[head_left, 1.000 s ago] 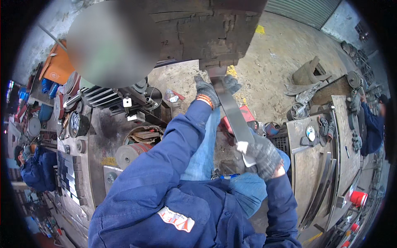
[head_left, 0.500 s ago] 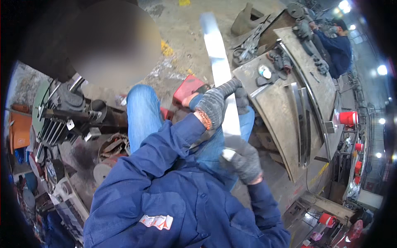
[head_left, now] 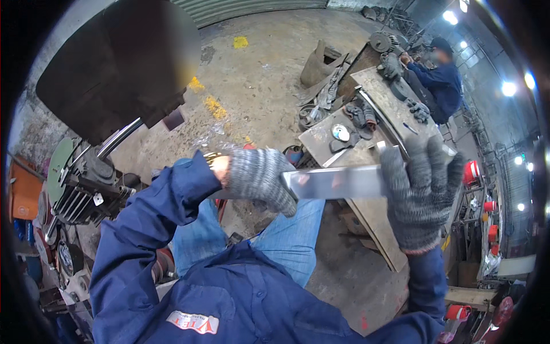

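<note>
A shiny flat metal strip [head_left: 339,182] lies level across in front of me, above my knees. My left hand [head_left: 259,176], in a grey knitted glove, is closed round its left end. At the other end is my right hand [head_left: 421,192], gloved the same way, with its fingers stretched upward and spread. The strip's right end meets the right palm or passes behind it; I cannot tell which. The strip is somewhat blurred.
A worktable [head_left: 321,140] with gloves and metal strips stands ahead right, where a person in dark blue [head_left: 438,80] sits. At left are a grinding machine with a finned motor [head_left: 80,198] and a large dark panel [head_left: 114,63]. Red containers [head_left: 471,172] line the right.
The strip has swung from upright to level. My left hand has shifted left to one end; my right hand has risen to the right and spread its fingers. The view has shifted.
</note>
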Demonstrator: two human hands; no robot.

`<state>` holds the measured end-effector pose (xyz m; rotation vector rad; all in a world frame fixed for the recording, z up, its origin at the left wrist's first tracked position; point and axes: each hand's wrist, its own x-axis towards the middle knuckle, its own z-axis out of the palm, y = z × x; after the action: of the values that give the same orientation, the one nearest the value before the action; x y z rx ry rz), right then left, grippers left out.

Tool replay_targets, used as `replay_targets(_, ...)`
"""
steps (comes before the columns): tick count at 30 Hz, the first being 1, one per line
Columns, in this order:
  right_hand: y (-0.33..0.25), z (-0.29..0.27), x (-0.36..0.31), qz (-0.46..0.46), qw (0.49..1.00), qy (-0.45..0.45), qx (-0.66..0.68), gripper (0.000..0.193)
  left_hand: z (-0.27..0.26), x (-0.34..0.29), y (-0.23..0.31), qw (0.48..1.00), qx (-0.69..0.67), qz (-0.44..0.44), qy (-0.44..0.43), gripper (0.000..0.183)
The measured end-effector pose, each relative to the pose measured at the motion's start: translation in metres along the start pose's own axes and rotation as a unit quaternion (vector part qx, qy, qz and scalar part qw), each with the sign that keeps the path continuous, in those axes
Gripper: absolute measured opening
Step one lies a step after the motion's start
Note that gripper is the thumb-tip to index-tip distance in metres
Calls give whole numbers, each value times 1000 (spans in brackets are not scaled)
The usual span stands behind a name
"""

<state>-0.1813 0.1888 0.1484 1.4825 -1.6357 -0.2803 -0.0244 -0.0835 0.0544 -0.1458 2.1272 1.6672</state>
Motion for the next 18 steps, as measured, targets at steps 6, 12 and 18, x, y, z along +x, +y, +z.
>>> replay_targets(6, -30, -4, -87, 121, 912, -333, 207, 47, 20, 39, -10, 928, 357, 25, -99, 44)
replay_targets(12, -123, -9, -158, 345, 718, -497, 344, 48, 20, 64, -120, 879, 322, 191, 297, 46)
replay_targets(18, -160, -7, -140, 335, 705, -484, 396, 56, 6, 70, -269, 509, -644, 107, 561, 52)
